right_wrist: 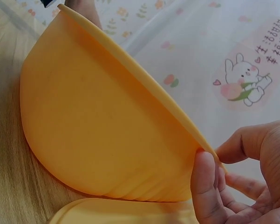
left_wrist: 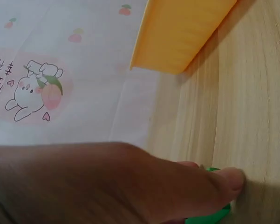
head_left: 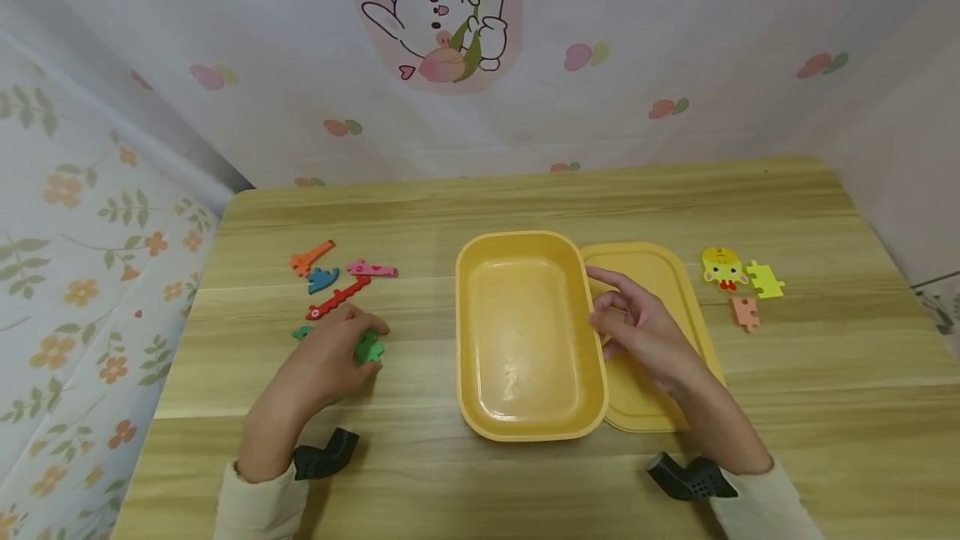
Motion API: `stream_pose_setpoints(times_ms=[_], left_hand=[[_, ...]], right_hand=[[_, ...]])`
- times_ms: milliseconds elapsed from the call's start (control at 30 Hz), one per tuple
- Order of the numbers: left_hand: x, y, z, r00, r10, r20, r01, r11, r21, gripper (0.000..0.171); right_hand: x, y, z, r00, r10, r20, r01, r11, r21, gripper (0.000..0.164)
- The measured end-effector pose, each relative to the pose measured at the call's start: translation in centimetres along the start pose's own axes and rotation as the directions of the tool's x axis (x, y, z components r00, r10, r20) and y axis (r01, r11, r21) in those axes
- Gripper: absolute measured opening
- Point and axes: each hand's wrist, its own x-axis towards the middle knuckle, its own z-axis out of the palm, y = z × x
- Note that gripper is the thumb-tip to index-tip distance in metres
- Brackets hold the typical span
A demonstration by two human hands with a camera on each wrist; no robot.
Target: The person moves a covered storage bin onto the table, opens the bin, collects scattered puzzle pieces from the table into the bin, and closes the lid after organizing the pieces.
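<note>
A yellow plastic box [head_left: 467,340] stands with its open side up in the middle of the table, and no lid covers it. My right hand [head_left: 637,323] pinches its right rim; in the right wrist view the thumb [right_wrist: 205,175] lies against the outer wall. At the left, my left hand [head_left: 330,357] grips a green puzzle piece [head_left: 369,348] low at the table, its fingers partly hiding it. Another bit of green [head_left: 302,332] shows beyond the hand. Just past it lie red [head_left: 339,298], blue [head_left: 323,279], pink [head_left: 372,269] and orange [head_left: 311,258] pieces.
The yellow lid [head_left: 667,298] lies flat right of the box, partly under my right hand. Farther right are an animal-head piece [head_left: 723,267], a yellow piece [head_left: 765,279] and a salmon piece [head_left: 746,312]. A printed curtain [head_left: 600,123] hangs behind the wooden table [head_left: 420,473].
</note>
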Motion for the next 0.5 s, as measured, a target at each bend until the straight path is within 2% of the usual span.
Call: stream_pose_setpoints(times_ms=[200, 367, 500], left_hand=[[0.36, -0.02, 0.08, 1.0, 0.006, -0.021, -0.006, 1.0, -0.002, 0.021], [0.43, -0.06, 0.1, 0.999, 0.009, -0.033, -0.01, 1.0, -0.006, 0.021], [0.53, -0.07, 0.42, 0.997, 0.029, -0.067, -0.03, 1.0, -0.002, 0.021]], right_hand=[[-0.05, -0.08, 0.03, 1.0, 0.0, 0.0, 0.0, 1.0, -0.007, 0.062], [-0.02, -0.09, 0.09, 1.0, -0.003, -0.004, 0.003, 1.0, -0.001, 0.062], [0.01, -0.15, 0.17, 1.0, -0.001, -0.002, 0.001, 1.0, -0.002, 0.062]])
